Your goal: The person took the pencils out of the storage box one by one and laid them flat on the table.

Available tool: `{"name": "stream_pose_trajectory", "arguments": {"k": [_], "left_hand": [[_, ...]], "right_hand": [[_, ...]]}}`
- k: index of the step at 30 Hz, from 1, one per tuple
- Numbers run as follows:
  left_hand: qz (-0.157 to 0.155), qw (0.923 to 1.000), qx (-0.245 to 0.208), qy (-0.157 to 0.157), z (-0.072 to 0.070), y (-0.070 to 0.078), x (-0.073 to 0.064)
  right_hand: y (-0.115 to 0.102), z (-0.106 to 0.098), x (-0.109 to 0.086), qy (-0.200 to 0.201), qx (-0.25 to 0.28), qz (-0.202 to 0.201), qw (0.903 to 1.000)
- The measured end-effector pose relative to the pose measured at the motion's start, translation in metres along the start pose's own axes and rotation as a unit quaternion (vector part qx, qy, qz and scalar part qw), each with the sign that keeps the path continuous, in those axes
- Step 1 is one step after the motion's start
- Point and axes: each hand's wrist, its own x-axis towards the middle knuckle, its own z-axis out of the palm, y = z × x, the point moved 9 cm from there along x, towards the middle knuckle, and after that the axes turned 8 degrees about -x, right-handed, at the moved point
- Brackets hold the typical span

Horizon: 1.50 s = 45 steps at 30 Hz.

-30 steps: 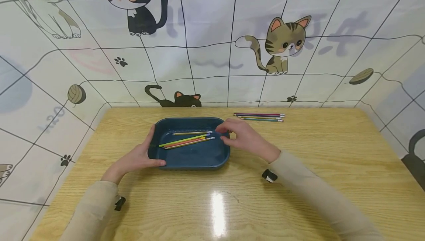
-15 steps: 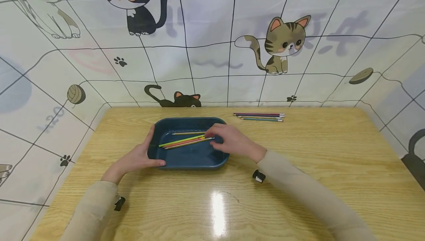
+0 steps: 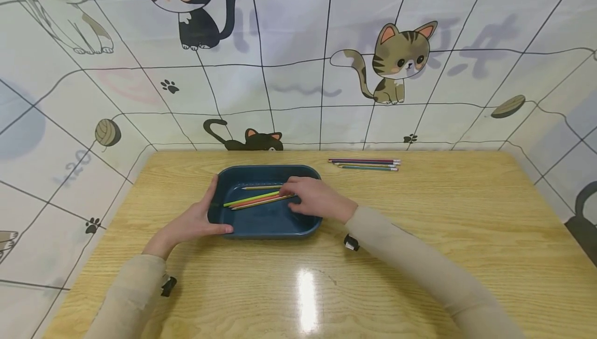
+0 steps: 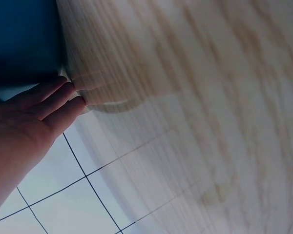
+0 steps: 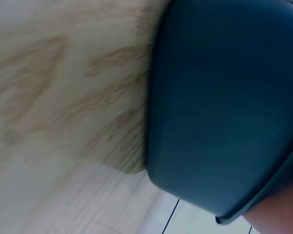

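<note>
A dark blue rectangular tray (image 3: 266,224) sits on the wooden table. My left hand (image 3: 191,221) spans its left front corner, thumb along the front rim, fingers straight against the left side; these show in the left wrist view too. Inside lie a lime green pencil (image 3: 249,199), an orange pencil and a gold one close together, with a yellow pencil (image 3: 261,187) behind them. My right hand (image 3: 317,198) reaches over the right rim, its bent fingers covering the pencils' right ends, thumb apart from the fingers. The right wrist view shows mostly the tray's outer wall (image 5: 224,107).
Several pencils (image 3: 368,168) lie side by side on the table (image 3: 443,209) behind and right of the tray. A cat-patterned cloth wall (image 3: 298,85) rises along the table's back edge and at both sides.
My right hand has moved left from the tray's right rim, over the inside, to the pencils' right ends. My left hand, the tray and the pencils have stayed put.
</note>
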Motion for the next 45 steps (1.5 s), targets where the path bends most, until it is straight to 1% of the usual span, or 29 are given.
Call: {"name": "stream_pose_trajectory", "arguments": {"k": [4,10,16,20,28,35,38,42,45], "left_hand": [[-0.002,1.0,0.003,0.001,0.0,0.0,0.0],[-0.001,1.0,0.0,0.0,0.001,0.0,0.0],[-0.002,1.0,-0.003,0.001,0.0,0.0,0.0],[-0.002,1.0,-0.001,0.001,0.0,0.0,0.0],[0.002,1.0,0.001,0.002,0.0,0.001,-0.001],[-0.001,1.0,0.001,0.003,0.0,0.0,-0.001],[-0.004,1.0,0.002,0.006,0.0,0.0,-0.001],[-0.006,1.0,0.002,0.006,0.001,0.0,-0.002],[-0.005,1.0,0.002,0.005,0.001,0.001,-0.002]], "right_hand": [[-0.002,0.005,0.009,-0.03,-0.02,0.007,0.9993],[0.0,0.016,0.019,-0.077,-0.033,0.035,0.9959],[0.006,0.025,0.025,-0.103,-0.037,0.056,0.9924],[0.009,0.029,0.028,-0.112,-0.018,0.068,0.9912],[0.008,0.035,0.03,-0.13,0.014,0.059,0.9896],[0.008,0.035,0.031,-0.128,0.055,0.054,0.9888],[0.009,0.036,0.031,-0.129,0.083,0.051,0.9869],[0.011,0.037,0.031,-0.128,0.138,0.05,0.9808],[0.011,0.036,0.031,-0.127,0.164,0.046,0.9771]]}}
